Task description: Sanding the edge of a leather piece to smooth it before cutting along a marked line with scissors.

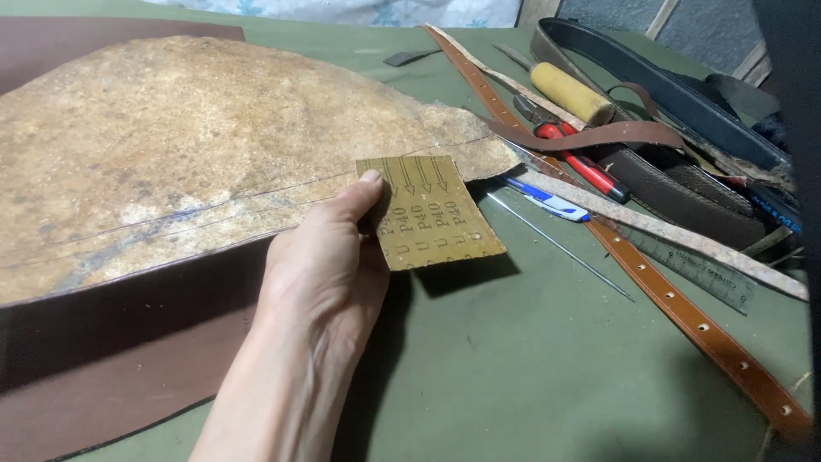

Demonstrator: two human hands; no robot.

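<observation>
Left hand [329,265] pinched shut on a sandpaper sheet [430,211], thumb on top, grit side down, lifted just off the green table [530,359] at the edge of a mottled tan hide [188,137]. Beneath the hide, dark brown leather [111,359]. To the right, well apart: thin needle [560,246], blue-and-white pen [547,201], metal ruler [697,265], punched tan strap [684,312], red-handled tool [581,162], yellow-handled tool [571,92]. Right hand out of view.

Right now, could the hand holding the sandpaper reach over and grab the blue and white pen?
Probably yes. The left hand holds the sandpaper just beside the blue and white pen, with only bare green table between them. But the fingers are already pinching the sandpaper, so it would have to let go first.
</observation>
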